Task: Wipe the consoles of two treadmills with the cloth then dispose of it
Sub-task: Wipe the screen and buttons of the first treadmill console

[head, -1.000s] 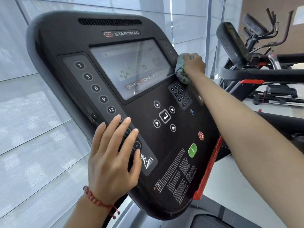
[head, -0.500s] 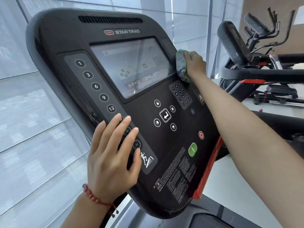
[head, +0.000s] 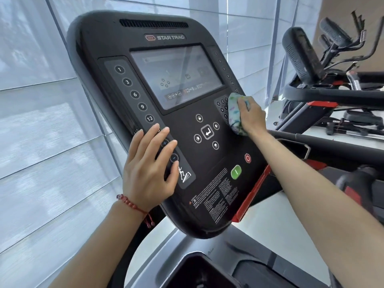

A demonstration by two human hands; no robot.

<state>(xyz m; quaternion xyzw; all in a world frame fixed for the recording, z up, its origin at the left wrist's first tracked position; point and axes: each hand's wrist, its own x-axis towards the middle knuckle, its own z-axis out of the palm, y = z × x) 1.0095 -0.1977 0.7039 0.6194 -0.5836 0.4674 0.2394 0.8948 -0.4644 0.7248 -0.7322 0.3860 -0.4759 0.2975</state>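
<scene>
Beyond console (head: 128, 46), second treadmill (head: 301, 57), window blinds (head: 31, 121)

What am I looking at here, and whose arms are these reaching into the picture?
There is no robot here. The picture comes from a camera worn on a person's head, looking forward and down, so the two arms are that person's own. The big black slab is a treadmill console, with a screen, numbered buttons down its left side, and a green button and a red button lower down. The left hand, with a red bracelet on its wrist, lies flat with straight fingers on the console's left edge, probably to steady it. The right hand grips a crumpled, coloured cloth and presses it against the small keypad to the right of the screen. Further gym machines stand behind on the right.
</scene>
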